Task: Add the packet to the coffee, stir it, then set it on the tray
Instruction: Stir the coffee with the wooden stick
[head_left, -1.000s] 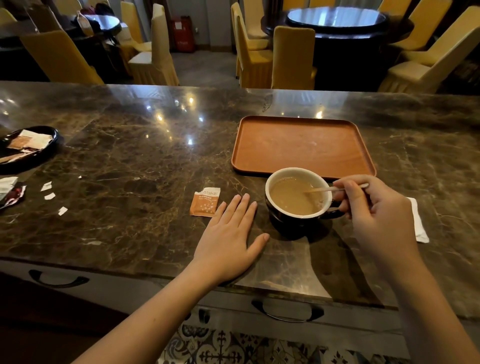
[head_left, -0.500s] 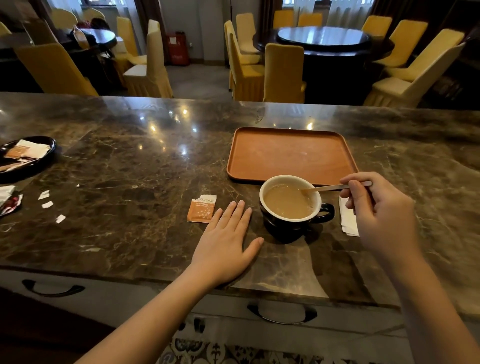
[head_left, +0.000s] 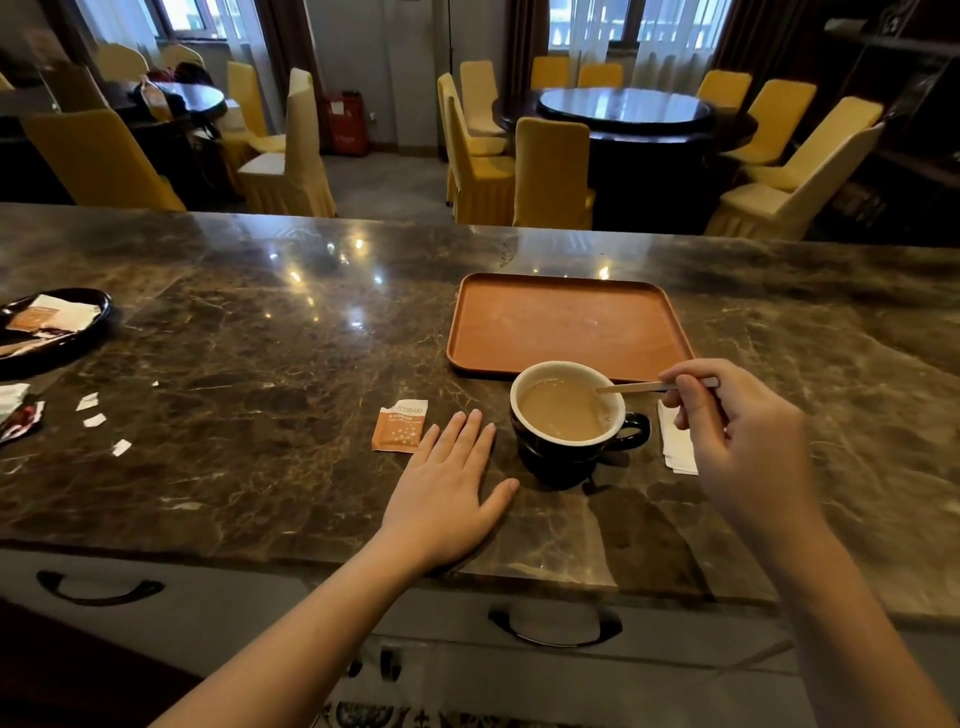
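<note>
A dark cup (head_left: 561, 457) with a white inside holds milky coffee and stands on the marble counter just in front of the orange tray (head_left: 566, 322). My right hand (head_left: 737, 441) pinches a thin wooden stir stick (head_left: 631, 387) whose tip dips into the coffee at the cup's right rim. My left hand (head_left: 447, 493) lies flat on the counter left of the cup, fingers spread, holding nothing. A torn orange packet (head_left: 399, 426) lies just beyond its fingertips.
A folded white napkin (head_left: 675, 441) lies right of the cup, partly behind my right hand. A black dish (head_left: 93, 327) with packets sits at the far left, with paper scraps (head_left: 93, 410) near it. Drawer handles line the counter's front below.
The view has tilted up a little, so everything sits lower in frame. The stick stays in the coffee near the right rim; my left hand has not moved.
</note>
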